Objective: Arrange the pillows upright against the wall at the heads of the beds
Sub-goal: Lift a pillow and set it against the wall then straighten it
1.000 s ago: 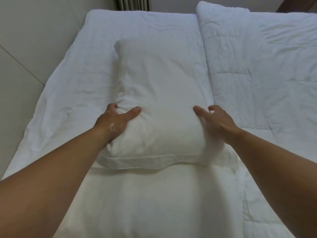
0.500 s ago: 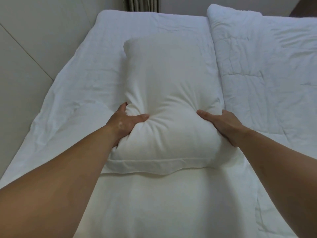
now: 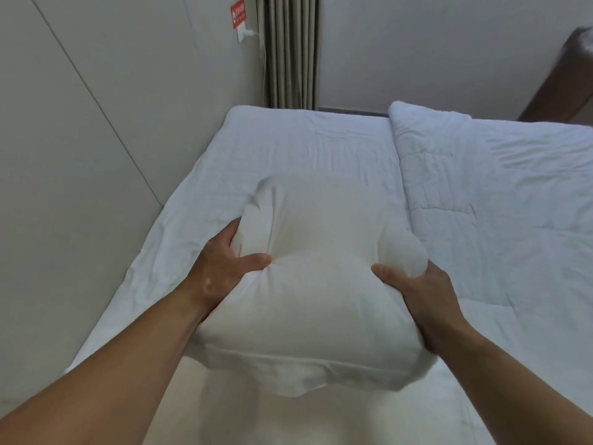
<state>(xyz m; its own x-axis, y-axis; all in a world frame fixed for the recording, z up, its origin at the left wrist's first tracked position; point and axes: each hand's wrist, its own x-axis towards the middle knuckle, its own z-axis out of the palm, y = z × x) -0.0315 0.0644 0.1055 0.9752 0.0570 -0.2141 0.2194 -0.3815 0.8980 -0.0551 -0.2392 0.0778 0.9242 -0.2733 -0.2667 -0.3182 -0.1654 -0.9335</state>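
A white pillow (image 3: 317,284) is held up off the left bed (image 3: 288,149), its near edge sagging toward me. My left hand (image 3: 224,264) grips its left side, thumb pressed into the fabric. My right hand (image 3: 417,290) grips its right side, and the pillow bulges between the two. A second white pillow lies flat beneath it at the bottom of the view (image 3: 272,419). The right bed (image 3: 497,194) lies alongside under a quilted white duvet.
A pale panelled wall (image 3: 80,155) runs along the left bed. A beige curtain (image 3: 292,49) hangs in the far corner beside a red sign and a plugged-in socket (image 3: 242,30). A dark wooden piece (image 3: 558,85) stands at the far right.
Both hands closed on the pillow's sides and lifted it off the bed. The view tilted up, bringing the far wall and the curtain into sight.
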